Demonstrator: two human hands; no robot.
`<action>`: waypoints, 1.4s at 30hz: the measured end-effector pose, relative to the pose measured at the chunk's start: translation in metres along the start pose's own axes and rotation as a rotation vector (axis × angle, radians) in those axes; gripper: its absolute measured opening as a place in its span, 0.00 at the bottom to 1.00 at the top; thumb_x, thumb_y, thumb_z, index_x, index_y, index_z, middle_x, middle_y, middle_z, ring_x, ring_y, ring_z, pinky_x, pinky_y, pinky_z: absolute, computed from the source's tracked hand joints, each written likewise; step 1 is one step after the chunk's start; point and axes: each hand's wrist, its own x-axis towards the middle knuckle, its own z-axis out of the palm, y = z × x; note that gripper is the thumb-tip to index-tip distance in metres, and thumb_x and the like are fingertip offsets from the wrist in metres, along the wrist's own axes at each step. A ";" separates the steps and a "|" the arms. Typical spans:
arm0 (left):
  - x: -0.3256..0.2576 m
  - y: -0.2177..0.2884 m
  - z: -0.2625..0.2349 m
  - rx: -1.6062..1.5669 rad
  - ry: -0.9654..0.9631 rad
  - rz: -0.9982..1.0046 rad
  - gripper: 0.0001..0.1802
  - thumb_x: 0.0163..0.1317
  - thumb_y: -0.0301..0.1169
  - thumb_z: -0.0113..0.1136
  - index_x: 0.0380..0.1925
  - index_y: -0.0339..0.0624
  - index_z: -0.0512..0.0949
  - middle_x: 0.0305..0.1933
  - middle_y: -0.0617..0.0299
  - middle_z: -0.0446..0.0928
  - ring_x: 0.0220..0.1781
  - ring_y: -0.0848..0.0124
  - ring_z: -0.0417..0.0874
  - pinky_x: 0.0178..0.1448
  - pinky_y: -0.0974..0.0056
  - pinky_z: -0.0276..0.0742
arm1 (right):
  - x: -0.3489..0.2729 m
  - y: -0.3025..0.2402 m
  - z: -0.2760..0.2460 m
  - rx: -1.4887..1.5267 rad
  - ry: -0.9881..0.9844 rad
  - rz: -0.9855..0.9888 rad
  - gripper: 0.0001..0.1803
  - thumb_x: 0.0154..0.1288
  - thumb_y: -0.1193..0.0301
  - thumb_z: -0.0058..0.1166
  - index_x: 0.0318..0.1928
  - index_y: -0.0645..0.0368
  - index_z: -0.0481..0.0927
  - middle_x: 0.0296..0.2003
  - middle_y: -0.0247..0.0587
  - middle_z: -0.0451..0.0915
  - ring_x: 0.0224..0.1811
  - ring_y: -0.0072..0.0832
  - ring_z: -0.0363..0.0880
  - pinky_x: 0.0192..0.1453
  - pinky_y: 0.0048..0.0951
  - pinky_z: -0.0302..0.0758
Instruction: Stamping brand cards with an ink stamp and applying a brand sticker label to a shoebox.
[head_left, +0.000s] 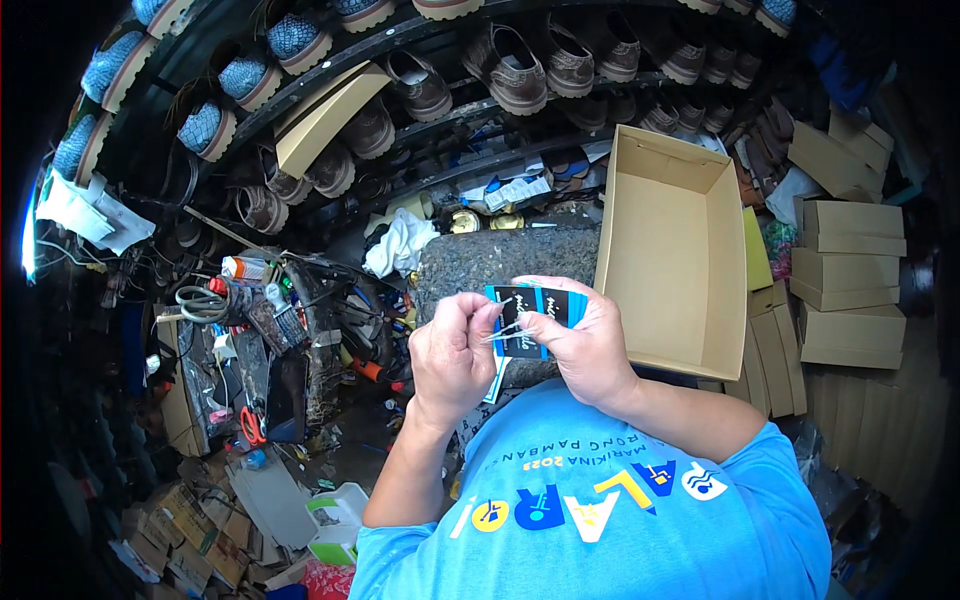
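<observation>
black-and-blue tags (528, 318) | both hands pinching | open cardboard box (672, 262) just right

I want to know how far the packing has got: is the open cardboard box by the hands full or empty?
Empty. The cardboard box has no lid on, and its bare tan floor and inner walls show with nothing lying inside.

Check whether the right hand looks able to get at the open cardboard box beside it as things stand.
Probably yes: the open cardboard box lies just beside the right hand with nothing between, though that hand holds black-and-blue tags.
</observation>
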 end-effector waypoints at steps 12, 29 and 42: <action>0.002 0.009 0.011 -0.153 0.034 -0.138 0.09 0.72 0.31 0.57 0.36 0.36 0.72 0.21 0.70 0.69 0.22 0.84 0.64 0.25 0.74 0.60 | -0.001 -0.003 0.000 -0.112 0.071 -0.094 0.15 0.66 0.79 0.59 0.53 0.67 0.79 0.42 0.38 0.85 0.43 0.18 0.82 0.49 0.23 0.80; 0.004 0.012 0.017 -0.059 0.064 -0.056 0.07 0.72 0.27 0.56 0.36 0.34 0.71 0.20 0.67 0.71 0.21 0.83 0.67 0.24 0.73 0.63 | -0.005 -0.011 0.003 -0.161 0.022 -0.134 0.15 0.66 0.80 0.57 0.54 0.66 0.80 0.46 0.40 0.83 0.47 0.20 0.81 0.51 0.23 0.79; 0.007 -0.001 -0.009 -0.576 -0.130 -0.431 0.09 0.74 0.33 0.55 0.43 0.37 0.76 0.26 0.72 0.71 0.27 0.83 0.68 0.30 0.76 0.65 | 0.003 -0.009 -0.004 -0.302 -0.113 -0.253 0.18 0.64 0.82 0.56 0.56 0.66 0.81 0.49 0.46 0.83 0.51 0.26 0.81 0.57 0.25 0.76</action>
